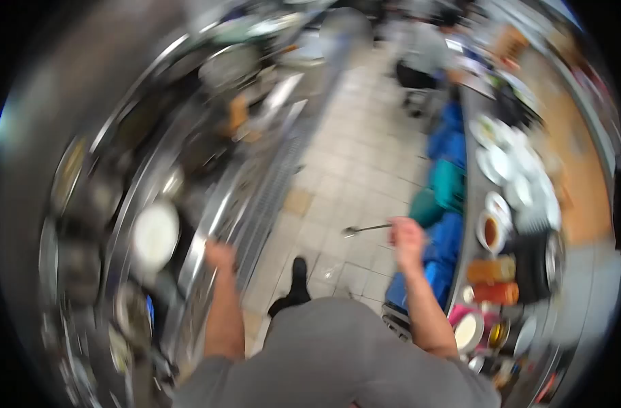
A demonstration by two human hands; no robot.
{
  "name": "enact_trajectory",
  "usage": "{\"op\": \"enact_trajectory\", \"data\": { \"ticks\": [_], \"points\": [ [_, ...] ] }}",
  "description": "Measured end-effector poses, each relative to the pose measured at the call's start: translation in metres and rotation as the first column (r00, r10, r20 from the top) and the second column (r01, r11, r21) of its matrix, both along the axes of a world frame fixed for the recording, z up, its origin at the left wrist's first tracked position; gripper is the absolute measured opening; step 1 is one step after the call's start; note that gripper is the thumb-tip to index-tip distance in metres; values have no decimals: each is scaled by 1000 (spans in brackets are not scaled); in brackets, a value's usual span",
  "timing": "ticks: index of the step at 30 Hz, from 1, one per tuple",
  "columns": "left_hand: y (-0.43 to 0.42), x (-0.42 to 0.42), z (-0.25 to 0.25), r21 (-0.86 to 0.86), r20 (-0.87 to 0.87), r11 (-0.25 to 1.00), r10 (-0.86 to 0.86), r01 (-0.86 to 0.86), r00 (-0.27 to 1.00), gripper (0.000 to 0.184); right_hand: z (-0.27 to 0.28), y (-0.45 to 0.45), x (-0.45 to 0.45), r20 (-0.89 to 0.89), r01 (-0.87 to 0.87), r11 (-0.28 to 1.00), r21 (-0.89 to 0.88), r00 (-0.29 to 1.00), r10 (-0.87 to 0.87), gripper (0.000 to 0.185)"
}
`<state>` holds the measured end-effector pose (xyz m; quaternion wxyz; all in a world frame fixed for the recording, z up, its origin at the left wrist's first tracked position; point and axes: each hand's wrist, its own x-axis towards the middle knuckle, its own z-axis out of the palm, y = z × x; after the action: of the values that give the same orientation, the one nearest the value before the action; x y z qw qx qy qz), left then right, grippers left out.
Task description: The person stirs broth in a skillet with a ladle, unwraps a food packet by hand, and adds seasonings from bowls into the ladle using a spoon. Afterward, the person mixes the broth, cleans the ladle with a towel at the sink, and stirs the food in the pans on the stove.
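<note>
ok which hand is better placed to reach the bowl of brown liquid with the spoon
Likely the right hand: it holds the spoon and is nearer the bowl, while the left hand is across by the steel counter.

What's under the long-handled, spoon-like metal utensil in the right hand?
Beneath the long-handled, spoon-like metal utensil, held by the right hand, pale square floor tiles show around it. The patch directly behind its head is covered, so anything there can't be seen.

The spoon (352, 232) is showing silvery grey, the shirt (344, 347) grey, the shoe (299, 275) black. Cream floor tiles (344, 160) are forming a grid. Containers (446, 236) are showing blue and teal, plates (520, 192) white.
</note>
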<state>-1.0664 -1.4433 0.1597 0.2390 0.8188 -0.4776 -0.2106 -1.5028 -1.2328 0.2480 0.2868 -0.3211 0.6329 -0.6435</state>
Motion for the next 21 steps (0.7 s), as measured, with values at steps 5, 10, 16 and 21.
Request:
{"op": "enact_trajectory", "data": {
  "ticks": [5, 10, 16, 21],
  "points": [
    [-81, 9, -60, -86, -81, 996, 28, -35, 996, 74, -22, -20, -22, -47, 205, 948, 243, 979, -200, 26],
    [-114, 4, -44, 182, 100, 968, 156, -172, 983, 68, -62, 62, -64, -478, 556, 773, 307, 792, -380, 24],
    [-143, -23, -130, -328, 718, 356, -508, 875, 476, 54, -48, 131, -98, -542, 681, 499, 536, 731, -415, 29],
    [-174, -240, -197, 78, -402, -188, -905, 979, -142, 40, -93, 120, -156, -316, 311, 264, 913, 948, -22, 29]
  ]
}}
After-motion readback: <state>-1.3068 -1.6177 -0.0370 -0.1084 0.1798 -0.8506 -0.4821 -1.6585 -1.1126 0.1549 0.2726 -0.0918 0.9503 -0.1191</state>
